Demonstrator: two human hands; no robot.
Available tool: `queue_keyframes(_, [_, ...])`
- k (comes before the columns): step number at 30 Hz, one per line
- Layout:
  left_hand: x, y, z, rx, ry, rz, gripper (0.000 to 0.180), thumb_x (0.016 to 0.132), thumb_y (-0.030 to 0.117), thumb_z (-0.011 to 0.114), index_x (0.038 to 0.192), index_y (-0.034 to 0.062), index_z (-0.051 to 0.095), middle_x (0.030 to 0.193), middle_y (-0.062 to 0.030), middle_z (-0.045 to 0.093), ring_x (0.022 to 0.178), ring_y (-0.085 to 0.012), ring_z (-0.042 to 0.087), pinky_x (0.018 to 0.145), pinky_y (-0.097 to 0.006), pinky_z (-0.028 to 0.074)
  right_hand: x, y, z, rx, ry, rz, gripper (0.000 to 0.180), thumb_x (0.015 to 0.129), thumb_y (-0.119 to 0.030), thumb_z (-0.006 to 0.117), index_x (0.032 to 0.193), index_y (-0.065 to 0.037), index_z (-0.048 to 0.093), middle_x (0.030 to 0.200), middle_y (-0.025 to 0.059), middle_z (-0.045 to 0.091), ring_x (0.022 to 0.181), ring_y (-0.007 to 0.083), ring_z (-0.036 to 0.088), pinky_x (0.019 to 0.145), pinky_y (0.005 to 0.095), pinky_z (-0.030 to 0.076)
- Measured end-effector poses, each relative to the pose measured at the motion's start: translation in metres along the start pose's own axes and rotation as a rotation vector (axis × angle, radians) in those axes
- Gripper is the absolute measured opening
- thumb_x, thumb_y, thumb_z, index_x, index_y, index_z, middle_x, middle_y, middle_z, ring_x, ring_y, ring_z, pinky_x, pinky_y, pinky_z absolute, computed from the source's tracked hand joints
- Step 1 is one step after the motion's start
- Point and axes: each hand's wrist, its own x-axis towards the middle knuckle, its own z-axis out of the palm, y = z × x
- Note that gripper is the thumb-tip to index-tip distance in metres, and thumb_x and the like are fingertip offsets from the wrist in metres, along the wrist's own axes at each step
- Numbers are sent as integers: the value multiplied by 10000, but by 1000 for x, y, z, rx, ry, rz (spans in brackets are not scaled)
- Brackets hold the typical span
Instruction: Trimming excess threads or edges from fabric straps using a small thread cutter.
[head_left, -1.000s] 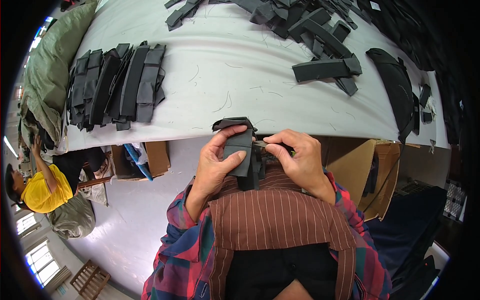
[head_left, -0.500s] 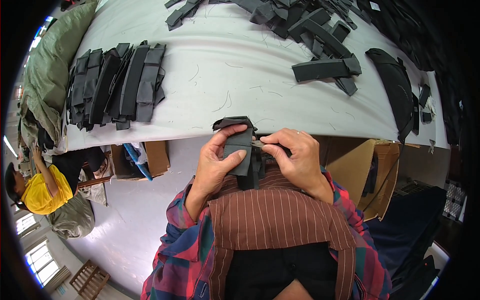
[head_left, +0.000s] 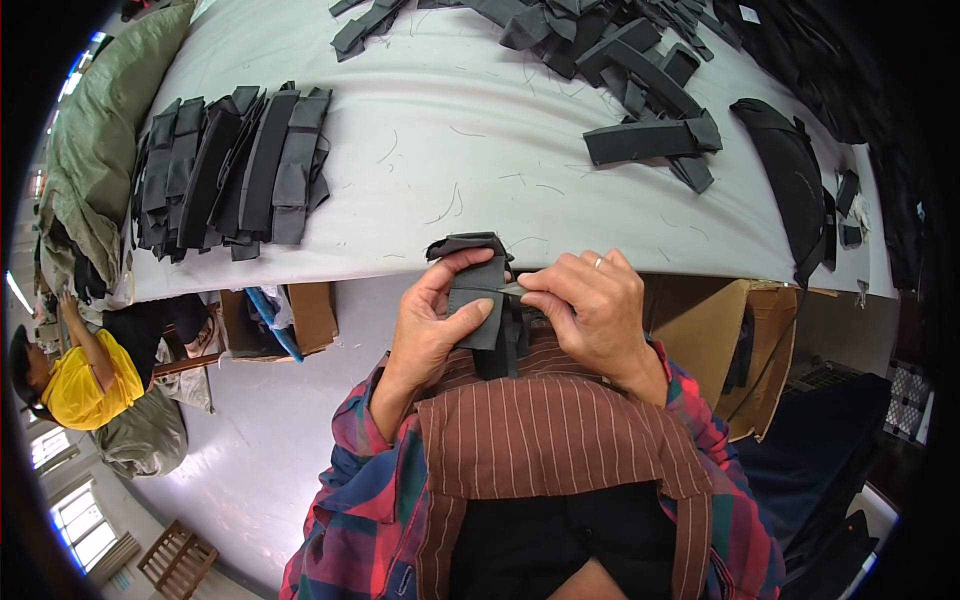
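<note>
My left hand (head_left: 440, 311) is closed on a dark grey fabric strap (head_left: 477, 305), thumb on top and fingers behind. The strap is stitched and folded; its upper end rests against the table's near edge, and its lower part hangs in front of the striped apron. My right hand (head_left: 594, 308) is closed round what looks like thread snips (head_left: 513, 290). Only their narrow metal tip shows, at the strap's right edge; the rest is hidden in the fist. A ring is on one finger of this hand.
On the white-covered table (head_left: 400, 130), a row of dark straps (head_left: 240, 170) lies at left and a loose heap (head_left: 610, 60) at the far right. Thread ends are scattered between. A black curved piece (head_left: 785, 180) lies right. Cardboard boxes (head_left: 690, 335) stand below; a person in yellow (head_left: 95, 385) is left.
My right hand has turned slightly and shifted a little to the right and up, with its fingers more curled. The left hand and the strap have hardly moved.
</note>
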Motion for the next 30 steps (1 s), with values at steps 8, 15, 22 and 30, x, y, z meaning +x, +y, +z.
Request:
queue_keyframes(8, [-1, 6, 1, 21, -22, -12, 483, 827, -24, 630, 1290, -25, 493, 1189, -98, 580, 1081, -146, 559, 958, -279, 438, -6, 9, 12, 855, -32, 506, 168, 765, -113, 731, 917, -64, 678, 753, 57, 657, 666, 168, 625, 607, 290, 455])
queue_keyframes(15, [0, 8, 7, 137, -15, 97, 518, 812, -26, 641, 1303, -28, 473, 1189, -69, 556, 1088, -123, 537, 959, -253, 412, 17, -2, 10, 424, -131, 175, 231, 717, -118, 741, 942, -88, 698, 797, 71, 680, 660, 225, 650, 604, 291, 494])
queue_keyframes(22, [3, 7, 8, 200, -17, 153, 521, 779, -40, 575, 1290, -11, 478, 1153, -43, 567, 1051, -100, 540, 926, -253, 430, 28, -8, 29, 329, -99, 82, 224, 676, -52, 704, 899, -78, 708, 777, 84, 689, 663, 254, 647, 622, 304, 494])
queue_keyframes(30, [4, 6, 4, 162, -18, 107, 506, 802, -48, 621, 1286, 0, 480, 1116, -69, 597, 1026, -117, 565, 926, -262, 436, 31, 0, 16, 373, 134, 176, 154, 684, 12, 619, 811, -73, 642, 677, 94, 648, 606, 256, 615, 566, 305, 440])
